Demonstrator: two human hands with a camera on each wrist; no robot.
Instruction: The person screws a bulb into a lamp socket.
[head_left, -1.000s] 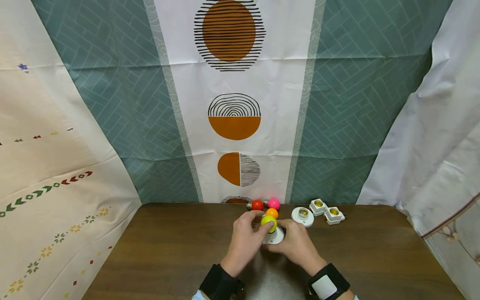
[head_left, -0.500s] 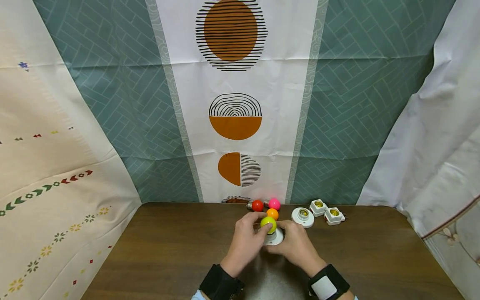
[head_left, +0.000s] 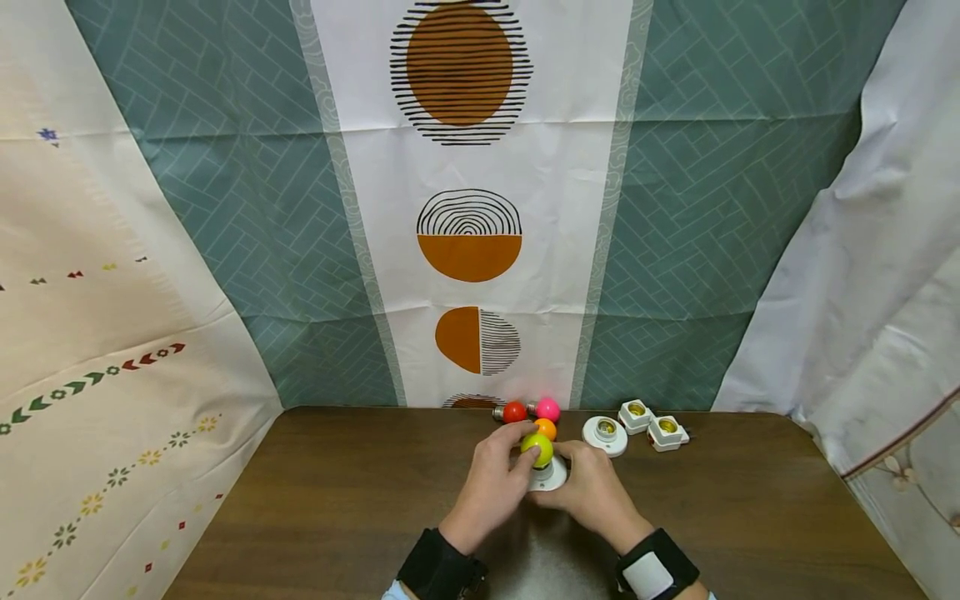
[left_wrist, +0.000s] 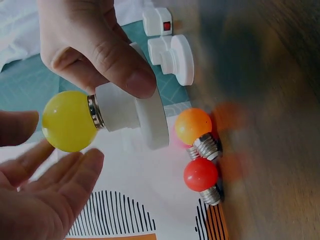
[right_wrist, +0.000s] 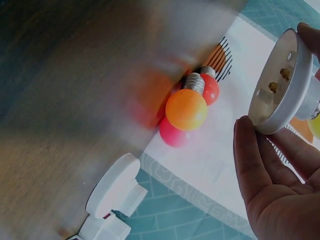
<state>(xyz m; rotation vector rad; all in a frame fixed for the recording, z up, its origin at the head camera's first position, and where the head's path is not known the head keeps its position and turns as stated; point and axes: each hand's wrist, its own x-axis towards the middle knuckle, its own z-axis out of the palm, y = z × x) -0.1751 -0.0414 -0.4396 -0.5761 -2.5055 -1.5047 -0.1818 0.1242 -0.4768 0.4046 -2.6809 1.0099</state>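
My left hand (head_left: 491,467) has its thumb and fingers round a yellow light bulb (left_wrist: 69,121). In the left wrist view, the fingertips lie close at the bulb's sides; firm contact cannot be told. The bulb's metal screw cap (left_wrist: 95,111) sits partly in the neck of a white round lamp holder (left_wrist: 152,117). My right hand (head_left: 588,483) grips that holder by its disc, thumb on one side and fingers on the other. The right wrist view shows the holder's underside with two brass screws (right_wrist: 279,80). Bulb and holder are held above the table.
Behind the hands on the brown table (head_left: 337,500) lie an orange bulb (right_wrist: 186,109), a red bulb (left_wrist: 201,174) and a pink bulb (head_left: 548,407). To their right stand another round lamp holder (head_left: 605,435) and two white square sockets (head_left: 667,431). A patterned cloth (head_left: 480,167) hangs behind.
Almost nothing differs. Both hands stay round the bulb and lamp holder, with only a slight shift of the bulb and the left fingers.
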